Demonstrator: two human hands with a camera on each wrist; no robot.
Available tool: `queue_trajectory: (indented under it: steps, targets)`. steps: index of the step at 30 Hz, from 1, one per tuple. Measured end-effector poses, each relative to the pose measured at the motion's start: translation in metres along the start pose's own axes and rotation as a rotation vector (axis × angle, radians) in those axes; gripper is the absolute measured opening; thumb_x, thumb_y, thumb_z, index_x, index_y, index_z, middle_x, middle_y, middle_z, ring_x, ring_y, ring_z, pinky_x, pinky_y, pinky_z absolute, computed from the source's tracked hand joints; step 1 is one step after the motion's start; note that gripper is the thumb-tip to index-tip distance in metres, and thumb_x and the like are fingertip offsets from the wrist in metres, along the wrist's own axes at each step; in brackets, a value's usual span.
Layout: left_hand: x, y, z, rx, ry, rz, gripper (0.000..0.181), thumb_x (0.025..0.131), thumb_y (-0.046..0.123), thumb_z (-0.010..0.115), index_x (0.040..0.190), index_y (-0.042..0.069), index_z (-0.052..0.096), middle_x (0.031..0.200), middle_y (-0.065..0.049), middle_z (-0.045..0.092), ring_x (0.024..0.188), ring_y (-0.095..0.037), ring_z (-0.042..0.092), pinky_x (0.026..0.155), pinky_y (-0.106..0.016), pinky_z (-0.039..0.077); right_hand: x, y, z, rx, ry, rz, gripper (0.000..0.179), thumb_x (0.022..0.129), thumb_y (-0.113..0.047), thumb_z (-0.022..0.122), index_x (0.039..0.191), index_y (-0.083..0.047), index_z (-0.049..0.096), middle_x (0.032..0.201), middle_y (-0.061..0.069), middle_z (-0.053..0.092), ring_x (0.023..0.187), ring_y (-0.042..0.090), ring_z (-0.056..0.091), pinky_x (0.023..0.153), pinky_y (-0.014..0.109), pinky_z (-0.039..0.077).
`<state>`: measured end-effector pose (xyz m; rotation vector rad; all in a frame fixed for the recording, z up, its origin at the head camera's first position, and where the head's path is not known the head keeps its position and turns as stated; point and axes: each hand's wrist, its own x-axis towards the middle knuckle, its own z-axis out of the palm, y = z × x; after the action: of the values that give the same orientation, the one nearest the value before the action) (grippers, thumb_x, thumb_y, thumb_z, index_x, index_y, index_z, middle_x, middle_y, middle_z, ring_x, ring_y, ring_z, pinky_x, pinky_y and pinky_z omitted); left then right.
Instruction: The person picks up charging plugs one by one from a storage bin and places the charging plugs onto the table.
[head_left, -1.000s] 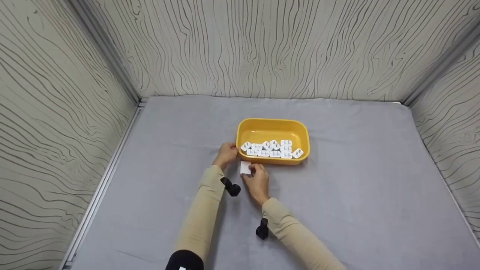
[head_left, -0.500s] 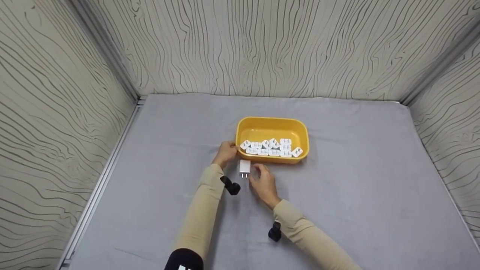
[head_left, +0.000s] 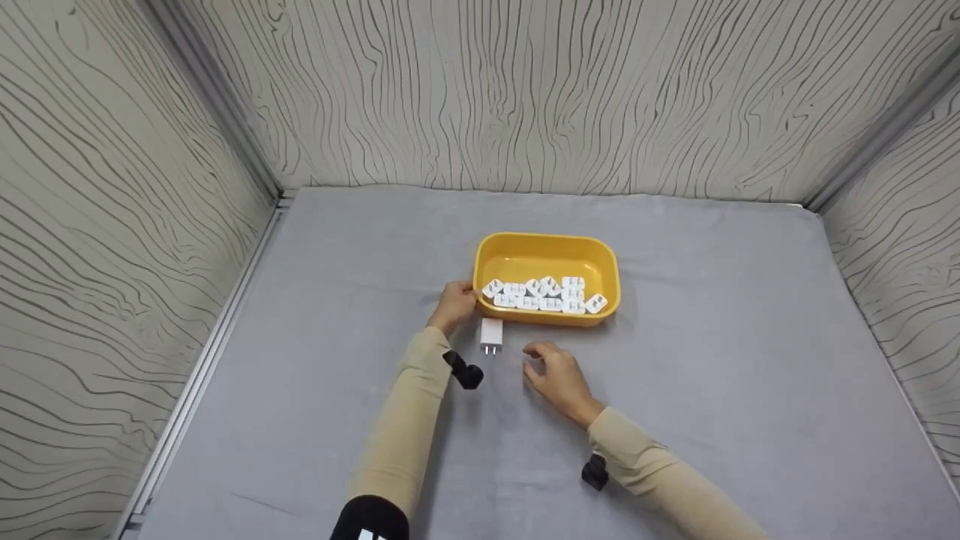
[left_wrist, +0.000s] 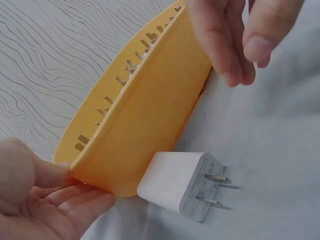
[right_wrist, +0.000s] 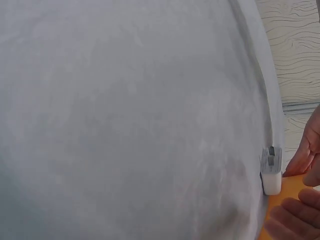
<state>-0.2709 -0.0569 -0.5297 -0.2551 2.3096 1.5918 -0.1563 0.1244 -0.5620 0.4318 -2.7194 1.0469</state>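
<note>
A white plug-in charger lies on the grey cloth, right against the near wall of the yellow plastic tub. Its two metal prongs face the person, as the left wrist view shows. My left hand holds the tub's left end, thumb at the rim and fingers beneath along the outer wall. To the right of the charger, apart from it, is my right hand, with loosely bent fingers and nothing in them. Inside the tub, several more chargers lie along the near side, prongs upward.
Grey cloth covers the table around the tub. Wood-patterned panels rise at the back and both sides, with metal framing at the corners. Black wrist cameras sit on both sleeves.
My right hand has let go of the charger and drawn back to the right and toward the person. The charger stays in place with its prongs now in sight. The left hand keeps its hold.
</note>
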Motion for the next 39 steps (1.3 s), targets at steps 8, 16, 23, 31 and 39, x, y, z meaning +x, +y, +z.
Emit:
queue_trajectory:
  steps: [8,16,23,31,39]
  targets:
    - [0.000,0.000,0.002,-0.014,0.010,0.009,0.037,0.097,0.006,0.045,0.129,-0.010,0.054,0.113,-0.019,0.064,0.080,-0.012,0.051,0.065,-0.015,0.040,-0.004,0.006,-0.012,-0.004,0.002,0.035,0.012,0.081,-0.002,0.069,0.093,0.000,0.069,0.092,0.013,0.073,0.086,0.026,0.069,0.079,0.039,0.056]
    - [0.000,-0.001,0.002,-0.036,0.003,0.016,0.035,0.097,0.005,0.045,0.126,-0.011,0.056,0.105,-0.015,0.062,0.081,-0.013,0.052,0.065,-0.016,0.041,-0.004,0.012,-0.026,0.011,0.010,0.041,0.010,0.082,-0.002,0.069,0.092,0.001,0.069,0.091,0.015,0.072,0.086,0.028,0.069,0.078,0.039,0.058]
    - [-0.001,0.000,0.002,-0.016,0.009,0.010,0.035,0.097,0.006,0.046,0.127,-0.009,0.056,0.111,-0.015,0.064,0.089,-0.014,0.054,0.073,-0.018,0.045,-0.004,0.020,-0.034,0.007,-0.002,0.044,0.010,0.083,-0.002,0.068,0.092,0.001,0.069,0.091,0.015,0.072,0.086,0.028,0.069,0.078,0.040,0.057]
    - [-0.003,0.001,0.001,0.010,0.000,0.004,0.038,0.098,0.007,0.045,0.132,-0.006,0.053,0.127,-0.019,0.062,0.095,-0.015,0.054,0.079,-0.020,0.045,0.004,0.023,-0.051,-0.096,0.054,-0.043,0.014,0.082,-0.002,0.070,0.095,0.000,0.068,0.093,0.013,0.070,0.088,0.026,0.067,0.079,0.040,0.056]
    - [-0.002,0.001,0.002,-0.025,0.000,0.020,0.039,0.098,0.006,0.044,0.133,-0.008,0.051,0.125,-0.021,0.062,0.091,-0.013,0.054,0.079,-0.021,0.047,0.012,0.027,-0.069,-0.096,0.104,-0.043,0.018,0.082,0.000,0.068,0.100,0.002,0.067,0.100,0.016,0.070,0.099,0.031,0.067,0.087,0.041,0.055]
